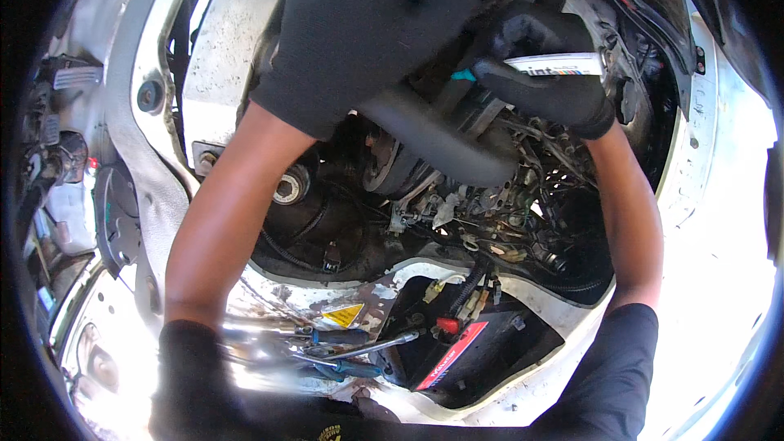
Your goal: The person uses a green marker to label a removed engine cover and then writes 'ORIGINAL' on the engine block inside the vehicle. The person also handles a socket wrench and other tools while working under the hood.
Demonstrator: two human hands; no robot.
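My right hand (543, 73), in a black glove, is closed around a white marker pen (559, 64) with coloured print along its side. A small teal piece (463, 75) shows at the pen's left, in line with it. Higher and closer to the camera is my left hand (376, 41), also black-gloved, over the engine bay. One of its digits stretches down and right, smeared by motion; the others are blurred, so what they hold, if anything, cannot be told. Beneath both hands lie dark engine parts and a bundle of wires and connectors (490, 220).
Along the near white body edge lie blue-handled tools (347, 367) and a metal wrench (376, 345), beside a yellow triangular sticker (343, 314). A dark recess holds a red connector (447, 325) and a red label (452, 357). A white body panel (224, 57) borders the bay at left.
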